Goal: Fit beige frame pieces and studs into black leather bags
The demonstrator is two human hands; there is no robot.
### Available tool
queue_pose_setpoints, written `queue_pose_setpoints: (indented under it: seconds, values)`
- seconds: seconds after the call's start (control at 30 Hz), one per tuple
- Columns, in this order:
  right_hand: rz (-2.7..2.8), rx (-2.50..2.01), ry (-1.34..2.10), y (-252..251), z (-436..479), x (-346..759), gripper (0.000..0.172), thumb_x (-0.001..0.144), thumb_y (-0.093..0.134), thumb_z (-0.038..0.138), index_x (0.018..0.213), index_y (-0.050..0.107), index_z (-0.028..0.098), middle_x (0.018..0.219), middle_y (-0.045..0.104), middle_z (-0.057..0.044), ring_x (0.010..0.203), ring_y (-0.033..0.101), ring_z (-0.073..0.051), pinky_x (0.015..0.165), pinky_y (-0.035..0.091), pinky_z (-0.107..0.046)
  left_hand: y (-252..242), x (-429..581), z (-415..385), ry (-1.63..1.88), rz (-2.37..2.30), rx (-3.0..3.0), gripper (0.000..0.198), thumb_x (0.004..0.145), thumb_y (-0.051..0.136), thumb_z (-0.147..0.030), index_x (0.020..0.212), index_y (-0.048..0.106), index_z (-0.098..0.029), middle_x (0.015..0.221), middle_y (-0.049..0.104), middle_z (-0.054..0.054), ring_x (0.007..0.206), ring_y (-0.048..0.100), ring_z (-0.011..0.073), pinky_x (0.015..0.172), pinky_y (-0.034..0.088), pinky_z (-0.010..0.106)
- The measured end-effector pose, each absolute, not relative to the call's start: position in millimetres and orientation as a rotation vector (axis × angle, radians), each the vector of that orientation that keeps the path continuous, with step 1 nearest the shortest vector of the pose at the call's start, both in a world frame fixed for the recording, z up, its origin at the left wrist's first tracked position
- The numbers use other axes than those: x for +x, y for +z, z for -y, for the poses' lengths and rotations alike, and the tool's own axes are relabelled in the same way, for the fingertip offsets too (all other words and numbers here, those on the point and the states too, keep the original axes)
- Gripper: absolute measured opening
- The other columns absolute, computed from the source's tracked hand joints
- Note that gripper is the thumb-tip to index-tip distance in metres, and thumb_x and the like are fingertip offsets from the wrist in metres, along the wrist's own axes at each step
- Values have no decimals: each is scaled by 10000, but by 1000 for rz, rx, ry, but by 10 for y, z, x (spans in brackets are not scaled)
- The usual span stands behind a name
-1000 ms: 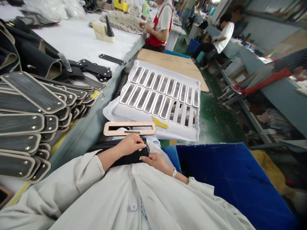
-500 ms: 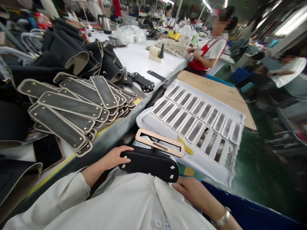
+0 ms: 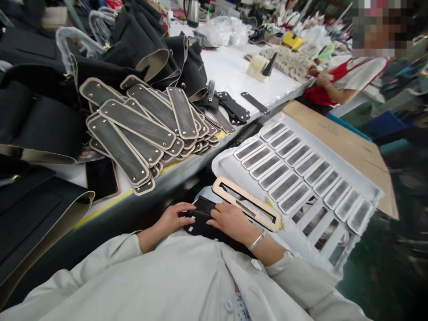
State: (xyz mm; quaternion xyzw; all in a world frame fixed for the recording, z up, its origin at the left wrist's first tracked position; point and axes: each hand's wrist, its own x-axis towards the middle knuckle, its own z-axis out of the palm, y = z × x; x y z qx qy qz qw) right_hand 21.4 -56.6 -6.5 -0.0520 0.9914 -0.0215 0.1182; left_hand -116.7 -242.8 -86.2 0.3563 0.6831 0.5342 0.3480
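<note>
— Where's the black bag base (image 3: pixel 200 223)?
— On the lap, left hand (image 3: pixel 172 218) and right hand (image 3: pixel 229 220) lying on it, fingers loosely spread, pressing.
— Around it?
— A tan frame (image 3: pixel 247 203) touching beyond; stacked panels (image 3: pixel 140 129) on the table (image 3: pixel 230 73).

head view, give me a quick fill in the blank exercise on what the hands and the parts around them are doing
1. Both hands, left hand and right hand, rest on a ____ leather piece in the lap.
2. The tan slotted template lies just beyond the ____ hand.
3. The right wrist wears a ____.
4. The studded strips are piled on the ____ table.

Missing words: black; right; bracelet; white
</note>
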Motion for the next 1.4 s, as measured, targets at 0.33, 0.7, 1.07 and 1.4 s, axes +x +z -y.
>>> queue_pose_setpoints:
  seconds: [0.33,0.7,1.07,1.4]
  values:
    - [-2565,-300,-140,-28,635,-104,396,954,363,458,920,630,167,900,668,-77,825,629,-203,654,391,-273,-1135,-1173,2491,1358,-1700,1063,292,704,740,-326,948,711,-169,991,663,80,950,618,204,891,477,345]
    - [-2688,-198,-62,12,774,-34,427,858,496,570,963,561,161,909,671,-100,816,649,-254,623,405,-286,-1100,-940,2830,1057,-1856,833,429,690,653,-537,849,667,-139,757,622,46,770,584,217,728,467,328]
    - [-3055,432,-696,455,497,260,312,879,501,480,779,471,186,683,540,13,627,481,-134,579,319,-254,-6,-782,2299,1697,-1789,880,353,774,618,-423,980,619,-137,953,638,73,878,592,213,780,472,310]
    - [-3209,718,-1761,955,477,538,359,933,384,459,1094,528,171,1066,623,-72,992,561,-201,893,447,-315,1048,-824,1663,1814,-1800,1218,252,761,625,-406,884,705,-201,934,660,36,898,609,211,790,490,300]
